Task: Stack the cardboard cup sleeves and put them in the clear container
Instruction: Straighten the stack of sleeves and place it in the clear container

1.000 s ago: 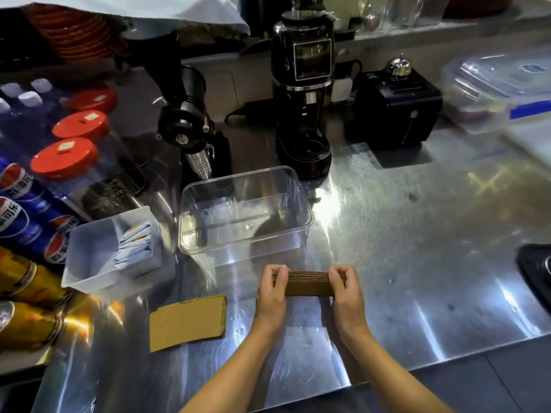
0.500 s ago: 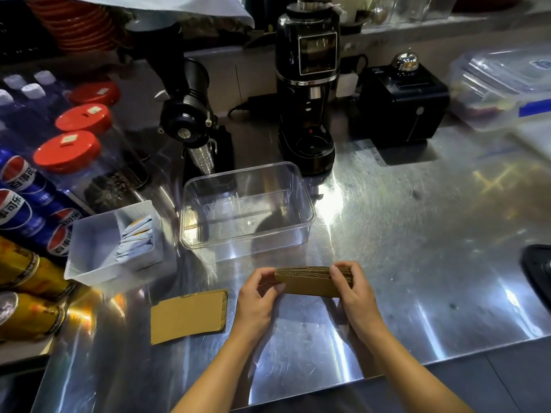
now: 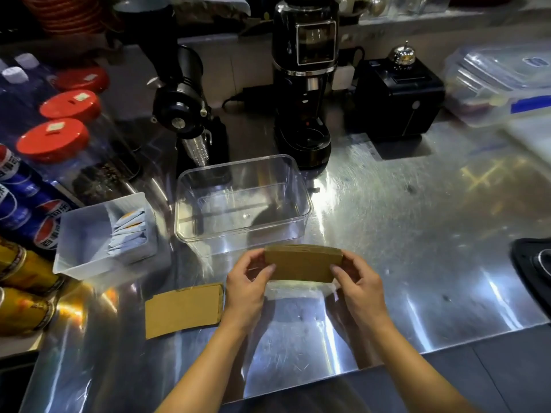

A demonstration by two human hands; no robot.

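A stack of brown cardboard cup sleeves (image 3: 302, 263) is held upright just above the steel counter, its broad face turned toward me. My left hand (image 3: 249, 289) pinches its left end and my right hand (image 3: 359, 286) grips its right end. The clear container (image 3: 304, 201) stands empty right behind the stack. One more flat cup sleeve (image 3: 183, 310) lies on the counter to the left of my left hand.
A white tray (image 3: 74, 234) with sachets sits left of the container. Soda cans (image 3: 21, 269) and red-lidded jars (image 3: 52, 140) line the left side. Two black grinders (image 3: 304, 84) and a black box (image 3: 396, 99) stand behind. A black object (image 3: 533, 263) lies at the right edge.
The stack has risen off the counter and tilted so its broad face shows. My left hand shifted from gripping the end to a fingertip pinch.
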